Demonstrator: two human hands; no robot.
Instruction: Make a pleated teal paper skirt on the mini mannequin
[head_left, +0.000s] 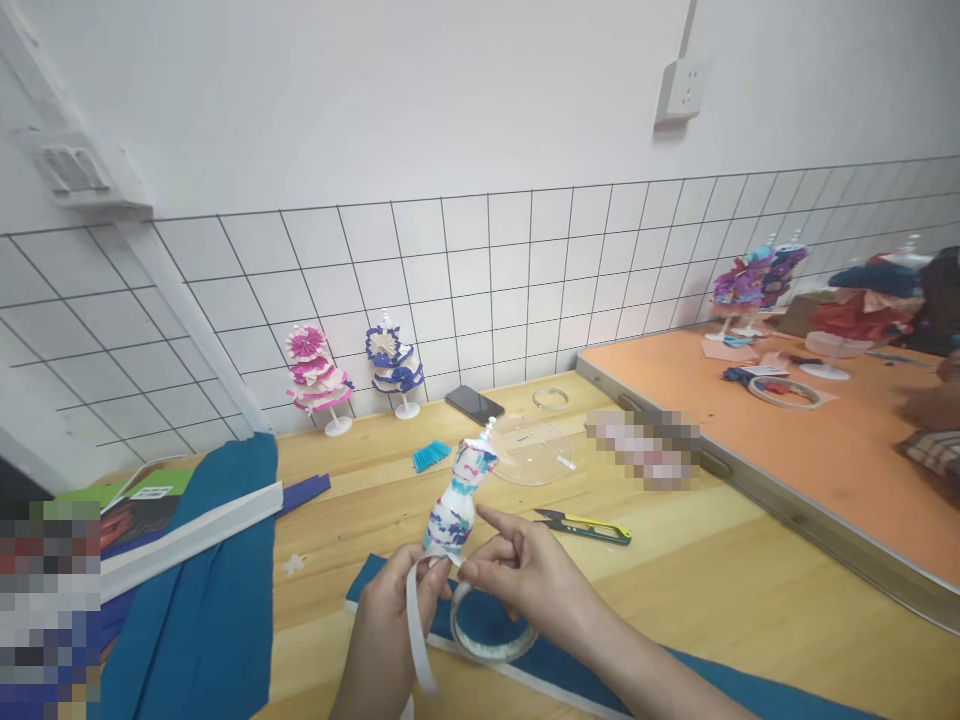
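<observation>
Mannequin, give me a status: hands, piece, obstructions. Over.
Left hand holding mannequin low, tilted. Right hand pinching white strip at its base. Tape roll close below right hand; snips beyond, clear of both hands.

No text, brand or number can be read for certain. At the left of the frame, a flat green-and-dark printed package (169, 484) carries a small white label (154, 492) with dark marks, too small to make out. In the lower centre, the pale ring-shaped roll (491, 652) shows faint greenish marks along its inner side, also unreadable.
</observation>
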